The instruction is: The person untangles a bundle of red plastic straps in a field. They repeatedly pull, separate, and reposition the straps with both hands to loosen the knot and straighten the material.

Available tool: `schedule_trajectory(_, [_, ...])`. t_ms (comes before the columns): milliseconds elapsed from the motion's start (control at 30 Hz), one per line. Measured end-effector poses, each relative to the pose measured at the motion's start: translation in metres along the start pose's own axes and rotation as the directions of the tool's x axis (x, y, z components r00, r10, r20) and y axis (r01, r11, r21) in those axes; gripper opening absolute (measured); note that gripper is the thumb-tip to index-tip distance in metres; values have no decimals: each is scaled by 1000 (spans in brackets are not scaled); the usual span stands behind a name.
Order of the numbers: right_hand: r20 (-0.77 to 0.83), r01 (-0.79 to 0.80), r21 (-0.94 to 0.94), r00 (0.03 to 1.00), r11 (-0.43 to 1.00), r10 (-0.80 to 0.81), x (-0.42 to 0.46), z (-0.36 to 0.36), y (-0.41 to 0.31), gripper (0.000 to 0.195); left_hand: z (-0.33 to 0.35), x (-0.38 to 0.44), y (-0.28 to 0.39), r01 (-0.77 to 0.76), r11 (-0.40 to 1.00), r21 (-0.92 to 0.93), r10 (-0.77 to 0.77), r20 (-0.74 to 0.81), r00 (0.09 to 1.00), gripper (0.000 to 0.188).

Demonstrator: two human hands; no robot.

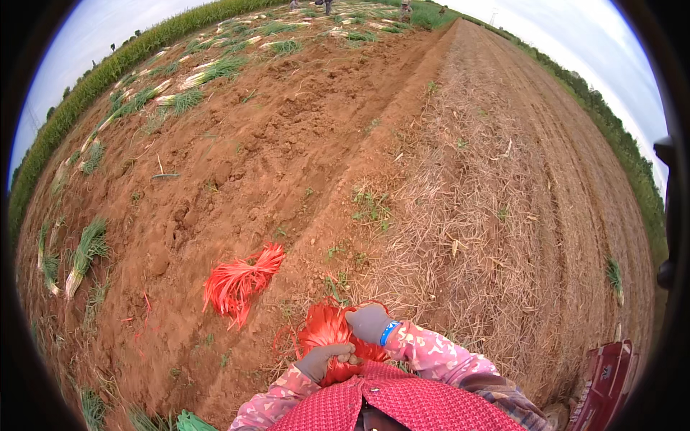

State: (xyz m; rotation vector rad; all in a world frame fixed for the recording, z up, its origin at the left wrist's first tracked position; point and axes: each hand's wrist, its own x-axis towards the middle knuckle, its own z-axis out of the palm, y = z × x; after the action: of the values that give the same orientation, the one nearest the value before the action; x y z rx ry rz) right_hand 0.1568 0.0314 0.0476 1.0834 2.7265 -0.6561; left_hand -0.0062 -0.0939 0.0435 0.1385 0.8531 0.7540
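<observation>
A thick bundle of red plastic strips (326,326) is bunched in front of my body. My left hand (326,360), in a grey glove, grips its lower part with the fingers curled round it. Higher up and to the right, my right hand (371,323), also gloved in grey, has its fingers closed on the top of the bundle, where a few strips loop out. The fingertips of that hand are hidden. A second bundle of red plastic strips (243,280), pinched near one end, lies on the soil to the left.
Bunched green onions (87,253) lie on the bare soil at left, with many more rows (210,73) farther off. Dry straw covers the ground (485,226) at right. A dark red machine part (604,382) stands at lower right. People (405,9) are far away. Green material (193,421) shows at lower left.
</observation>
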Motion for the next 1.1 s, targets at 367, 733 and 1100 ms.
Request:
schedule_trajectory(367, [261, -382, -653, 697, 654, 668, -318, 80, 405, 27, -291, -290, 65, -876, -59, 480, 555, -713, -428, 31])
schedule_trajectory(733, [28, -19, -136, 999, 991, 23, -54, 67, 44, 9, -58, -104, 62, -340, 765, 546, 640, -592, 490, 25])
schedule_trajectory(1100, [97, 127, -77, 988, 989, -119, -36, -23, -29, 17, 6, -12, -2, 52, 980, -193, -16, 185, 983, 11])
